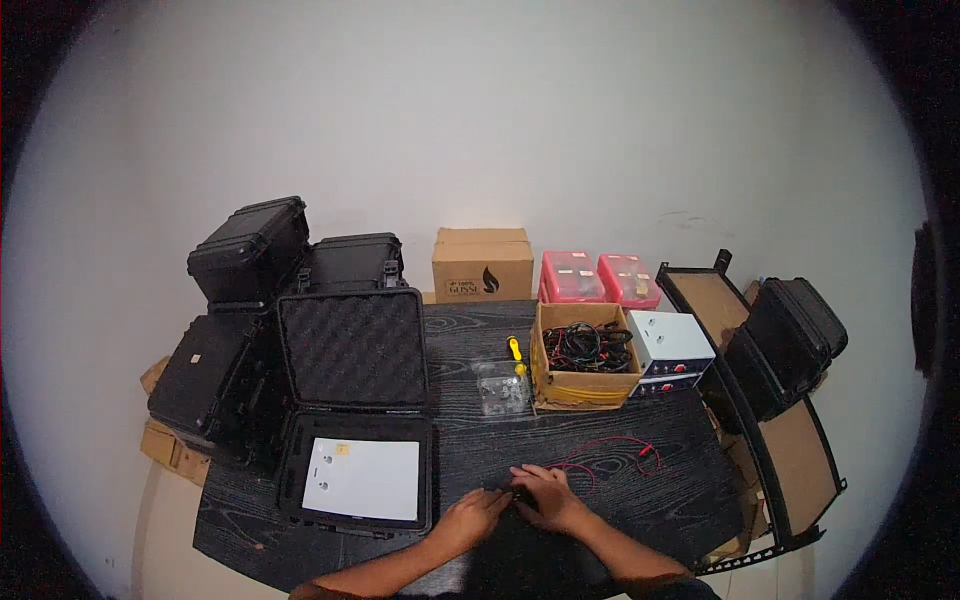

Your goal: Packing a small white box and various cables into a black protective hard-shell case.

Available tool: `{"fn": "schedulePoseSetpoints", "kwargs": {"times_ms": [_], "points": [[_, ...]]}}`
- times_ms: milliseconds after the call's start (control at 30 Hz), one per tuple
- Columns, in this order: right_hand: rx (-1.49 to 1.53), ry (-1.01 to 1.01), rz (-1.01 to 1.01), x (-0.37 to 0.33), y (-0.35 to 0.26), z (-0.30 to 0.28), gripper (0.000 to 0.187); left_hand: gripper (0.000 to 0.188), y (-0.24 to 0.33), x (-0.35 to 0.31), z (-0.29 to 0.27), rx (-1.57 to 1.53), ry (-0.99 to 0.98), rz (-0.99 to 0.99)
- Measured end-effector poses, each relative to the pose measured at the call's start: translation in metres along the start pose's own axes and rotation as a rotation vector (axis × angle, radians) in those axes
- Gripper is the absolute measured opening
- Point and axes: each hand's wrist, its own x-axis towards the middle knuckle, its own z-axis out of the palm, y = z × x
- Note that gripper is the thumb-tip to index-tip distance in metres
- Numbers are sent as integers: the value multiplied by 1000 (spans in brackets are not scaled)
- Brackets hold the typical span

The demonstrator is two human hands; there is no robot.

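Crowding the hands [515, 500]: open case [355, 440], cable box [583, 358], red lead [610, 450]

This is looking like an electronics workshop: hard black equipment cases [300, 300], a box of cables [585, 355] and a power supply [670, 350] are crowding the dark worktop [600, 470].

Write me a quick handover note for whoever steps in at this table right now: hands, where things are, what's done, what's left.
Left hand and right hand rest together on the dark table, both on a small black item; too small to tell the grip.
Red lead lies loose just right of the hands.
Open black case with a white sheet sits to the left.
Cable box is behind.
Done: case open, lead out.
Left: the item is not yet set down.
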Motion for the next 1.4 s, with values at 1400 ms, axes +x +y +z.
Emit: {"fn": "schedulePoseSetpoints", "kwargs": {"times_ms": [1400], "points": [[4,-152,-293,2,18,5,47,32,7,7,-4,34,62,-110]]}}
